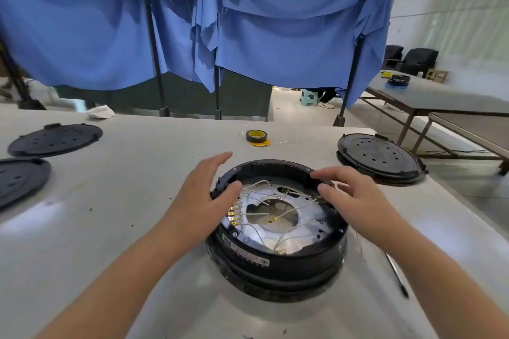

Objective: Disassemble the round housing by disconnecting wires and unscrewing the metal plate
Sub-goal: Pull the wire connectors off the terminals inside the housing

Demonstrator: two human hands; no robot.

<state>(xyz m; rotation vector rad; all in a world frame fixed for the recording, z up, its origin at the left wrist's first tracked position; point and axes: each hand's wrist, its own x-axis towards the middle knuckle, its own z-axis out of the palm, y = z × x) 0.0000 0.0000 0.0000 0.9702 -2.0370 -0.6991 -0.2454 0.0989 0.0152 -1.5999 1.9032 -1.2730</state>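
Note:
A round black housing [278, 264] stands open-side up on the grey table, near the middle. Inside it lies a metal plate [275, 201] with a large central hole, white wires [264, 184] crossing it and a row of gold terminals [234, 212] at the left. My left hand [203, 187] rests at the housing's left rim, fingers straight, thumb just inside over the wires. My right hand [349, 190] hovers over the right rim, fingers relaxed and pointing left. Neither hand grips anything.
Black round covers lie around: two at the left [55, 139] [19, 179], one at the right [380, 157]. A tape roll [256, 136] sits behind the housing. A thin black tool [396, 275] lies at the right. Blue cloth hangs behind the table [137, 162].

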